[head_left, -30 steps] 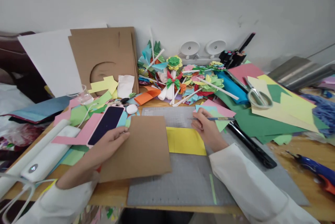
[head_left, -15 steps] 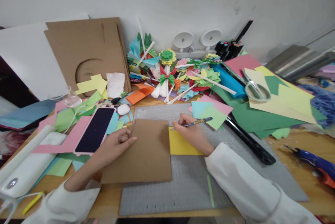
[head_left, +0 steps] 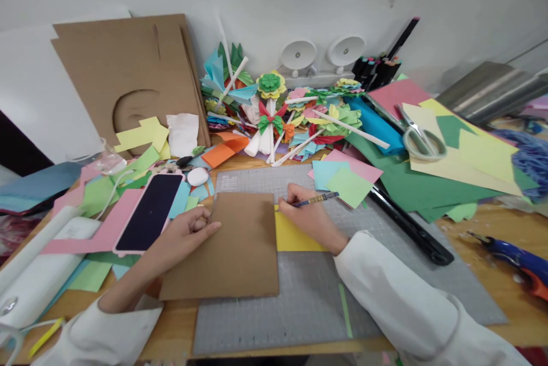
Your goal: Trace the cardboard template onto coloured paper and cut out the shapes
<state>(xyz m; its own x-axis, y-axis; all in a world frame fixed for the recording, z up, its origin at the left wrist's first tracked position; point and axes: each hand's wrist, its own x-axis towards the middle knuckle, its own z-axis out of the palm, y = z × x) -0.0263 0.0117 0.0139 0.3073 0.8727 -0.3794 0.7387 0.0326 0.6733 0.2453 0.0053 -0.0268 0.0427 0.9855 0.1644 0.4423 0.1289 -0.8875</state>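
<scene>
A brown cardboard piece [head_left: 244, 252] lies on the grey cutting mat [head_left: 265, 326], covering part of a yellow sheet [head_left: 297, 236]. My left hand [head_left: 188, 237] rests at the cardboard's upper left edge, its fingers curled around something thin that I cannot make out, with the thumb lying on the cardboard. In my right hand [head_left: 308, 212] is a pen [head_left: 315, 200], gripped near its lower end. The pen's tip is at the top left of the yellow sheet, beside the cardboard's right edge, partly hidden by the fingers.
Left of the mat lie a phone [head_left: 150, 212] and paper scraps. Paper flowers [head_left: 272, 85] and leaning cardboard sheets [head_left: 94, 69] line the wall. At right are scissors [head_left: 422, 137], a long black tool [head_left: 415, 229] and a blue-orange tool [head_left: 509, 254].
The view has shifted slightly. My right hand and the pen have moved a little closer to the cardboard's edge. My left hand keeps about the same place on the cardboard.
</scene>
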